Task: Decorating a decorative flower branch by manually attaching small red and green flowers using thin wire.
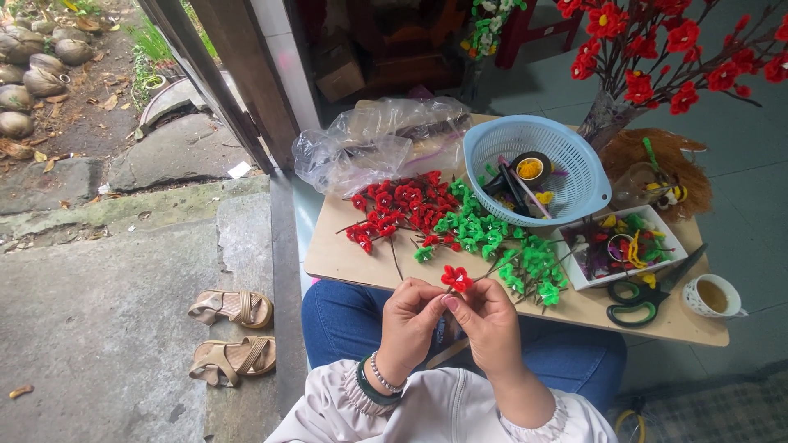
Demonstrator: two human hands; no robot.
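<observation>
Flower [456, 278] of red fuzzy wire, pinched between the fingertips of both my hands just above my lap at the board's near edge. My left hand [408, 321] and right hand [490, 322] close narrowly on its base. It looks feather-light, bendy, easily crushed; best gripped below the petals. Red blooms [400, 205] and green sprigs [492, 238] lie beyond.

Both hands, left hand [408, 318] and right hand [486, 320], pinch red flower [456, 278] above board [345, 254].
</observation>
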